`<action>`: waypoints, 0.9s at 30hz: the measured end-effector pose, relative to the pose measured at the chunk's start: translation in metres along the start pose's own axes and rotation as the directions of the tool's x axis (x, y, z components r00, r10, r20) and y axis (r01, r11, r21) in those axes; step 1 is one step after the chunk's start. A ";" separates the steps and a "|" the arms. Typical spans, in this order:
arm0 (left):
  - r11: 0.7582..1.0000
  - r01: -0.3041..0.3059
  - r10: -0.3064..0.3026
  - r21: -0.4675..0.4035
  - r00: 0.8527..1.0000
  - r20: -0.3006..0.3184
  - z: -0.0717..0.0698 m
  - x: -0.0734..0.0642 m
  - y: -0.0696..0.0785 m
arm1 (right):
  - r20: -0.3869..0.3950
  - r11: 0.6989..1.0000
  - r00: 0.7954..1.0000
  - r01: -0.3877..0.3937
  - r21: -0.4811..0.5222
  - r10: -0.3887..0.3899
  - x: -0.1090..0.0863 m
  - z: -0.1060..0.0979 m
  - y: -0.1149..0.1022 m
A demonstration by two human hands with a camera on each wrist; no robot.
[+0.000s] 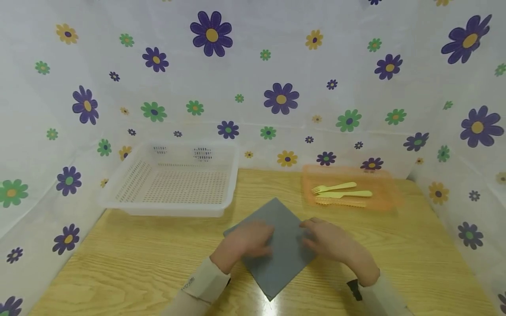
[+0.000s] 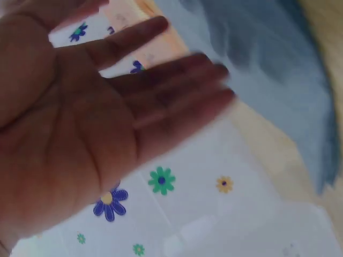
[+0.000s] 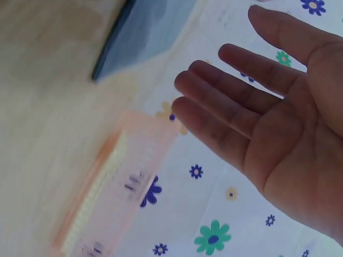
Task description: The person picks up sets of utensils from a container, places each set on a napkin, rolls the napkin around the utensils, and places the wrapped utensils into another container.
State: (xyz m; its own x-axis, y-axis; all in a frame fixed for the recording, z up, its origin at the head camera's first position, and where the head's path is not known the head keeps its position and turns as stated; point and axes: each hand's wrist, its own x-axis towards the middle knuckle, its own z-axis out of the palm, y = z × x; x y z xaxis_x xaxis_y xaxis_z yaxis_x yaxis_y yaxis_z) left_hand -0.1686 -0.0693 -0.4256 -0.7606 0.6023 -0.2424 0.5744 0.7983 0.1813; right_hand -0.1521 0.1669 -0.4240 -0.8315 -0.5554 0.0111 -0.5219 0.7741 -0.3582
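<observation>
With 12 o'clock pointing away from the person, the relation that seems to matter most is how the grey cloth sits between two hands: it lies flat on the bench, at 3 o'clock from the left hand and 9 o'clock from the right hand. It looks folded and is turned like a diamond, one corner towards 12 and another towards 6, its longer sides seeming to run from about 11 to 5. The left hand reaches farther in over it and so is nearer its middle, while the right hand is at its 3 o'clock edge. In the wrist views both sets of fingers are extended and relaxed, lying fairly close together and pinching nothing; blur in the head view makes it impossible to tell whether any fingertip touches the fabric. Beyond the cloth, towards 10 to 11 o'clock, stands a white basket with slotted walls, its perforated floor showing. Towards 1 to 2 o'clock sits an orange tray holding a yellow fork and a yellow knife, handles towards 3, with another yellow piece nearer the person, too obscured by the tray's wall to identify.
</observation>
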 end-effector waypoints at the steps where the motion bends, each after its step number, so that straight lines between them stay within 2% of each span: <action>1: 0.999 -0.048 0.048 -0.015 0.999 -0.004 -0.003 0.003 0.002 | -0.021 1.000 1.000 0.003 -0.006 -0.004 -0.001 -0.004 0.003; 3: 0.991 -0.116 0.115 -0.073 0.993 -0.013 -0.007 0.009 0.006 | -0.053 1.000 0.999 0.001 -0.011 -0.002 -0.001 -0.013 0.009; 5: 0.979 -0.148 0.144 -0.141 0.989 -0.037 -0.010 0.017 0.011 | -0.075 1.000 0.997 -0.002 -0.001 0.002 0.000 -0.023 0.016; 9: 0.944 -0.164 0.143 -0.288 0.985 -0.093 -0.012 0.034 0.020 | -0.122 1.000 0.992 -0.028 -0.005 0.027 0.004 -0.041 0.034; 13: 0.879 -0.174 0.113 -0.444 0.980 -0.162 -0.019 0.055 0.031 | -0.179 0.995 0.981 -0.083 -0.053 0.073 0.002 -0.061 0.054; 16: 0.835 -0.170 0.064 -0.524 0.975 -0.215 -0.025 0.071 0.038 | -0.191 0.989 0.976 -0.120 -0.091 0.101 -0.002 -0.074 0.070; 20: 0.790 -0.108 -0.036 -0.603 0.974 -0.222 -0.031 0.086 0.046 | -0.203 0.981 0.972 -0.148 -0.123 0.121 -0.004 -0.082 0.089; 23: 0.776 -0.048 -0.121 -0.628 0.967 -0.223 -0.032 0.099 0.047 | -0.218 0.977 0.966 -0.170 -0.131 0.139 -0.001 -0.083 0.100; 27: 0.797 0.037 -0.220 -0.602 0.947 -0.233 -0.030 0.120 0.043 | -0.228 0.969 0.958 -0.207 -0.134 0.173 0.004 -0.083 0.110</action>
State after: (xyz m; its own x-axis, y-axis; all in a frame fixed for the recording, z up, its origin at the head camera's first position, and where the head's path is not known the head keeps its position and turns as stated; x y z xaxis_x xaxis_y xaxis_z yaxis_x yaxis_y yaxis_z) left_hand -0.2443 0.0371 -0.4185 -0.9174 0.3952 -0.0476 0.2474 0.6598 0.7096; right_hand -0.2291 0.2749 -0.3854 -0.9303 -0.3293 0.1616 -0.3596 0.9057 -0.2243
